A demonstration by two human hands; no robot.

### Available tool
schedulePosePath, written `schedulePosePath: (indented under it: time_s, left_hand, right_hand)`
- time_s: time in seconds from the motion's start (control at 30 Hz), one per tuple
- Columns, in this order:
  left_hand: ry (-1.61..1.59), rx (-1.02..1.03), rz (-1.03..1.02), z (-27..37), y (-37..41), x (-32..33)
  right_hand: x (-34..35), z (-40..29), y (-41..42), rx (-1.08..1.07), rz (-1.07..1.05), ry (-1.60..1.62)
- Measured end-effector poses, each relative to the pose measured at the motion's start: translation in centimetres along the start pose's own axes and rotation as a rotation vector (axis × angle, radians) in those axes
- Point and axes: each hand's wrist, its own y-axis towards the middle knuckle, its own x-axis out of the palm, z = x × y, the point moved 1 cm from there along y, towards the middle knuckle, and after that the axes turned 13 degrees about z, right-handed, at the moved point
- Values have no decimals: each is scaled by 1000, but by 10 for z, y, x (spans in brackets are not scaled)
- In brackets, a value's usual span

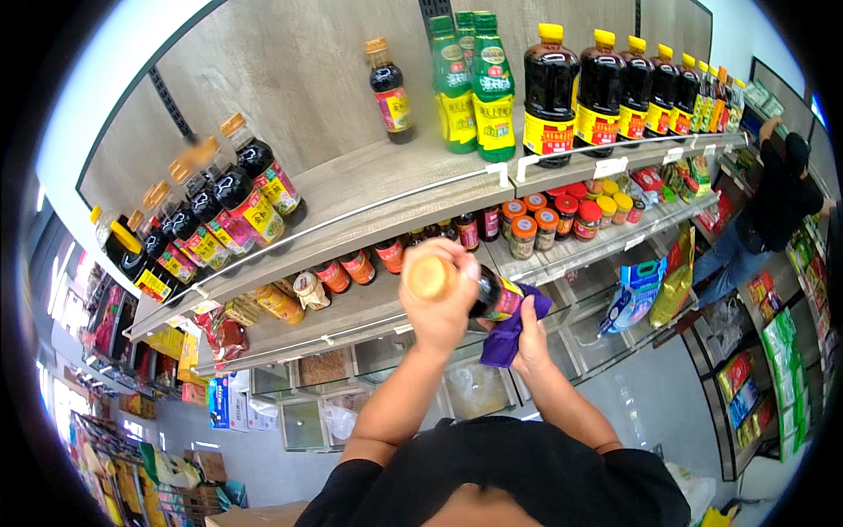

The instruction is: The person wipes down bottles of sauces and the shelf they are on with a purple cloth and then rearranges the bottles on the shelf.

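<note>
My left hand grips the neck of a dark sauce bottle just under its orange cap. The bottle is tilted, its cap towards me. At its lower end my right hand holds a purple cloth against the bottle. Behind them, on the upper wooden shelf, one similar bottle stands alone beside green glass bottles. A cluster of sauce bottles stands at the shelf's left end.
Large yellow-capped bottles line the upper shelf at right, behind a metal rail. The shelf below holds jars and packets. Glass-fronted bins are lower down. A person in dark clothes stands at the far right by other shelves.
</note>
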Motion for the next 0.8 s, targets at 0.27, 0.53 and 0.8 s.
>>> schedulePosePath:
  time_s: [0.27,0.53,0.8]
  left_hand:
    - [39,559,-107,50,71,6]
    - [337,606,107,42,273,7]
    - [698,362,144,-88,381,-26]
  right_hand:
    - [39,-25,-29,200,-129,-328]
    - [-28,-50,-2,96,108,-424]
    - [-148,-44,-19,158,546,-489]
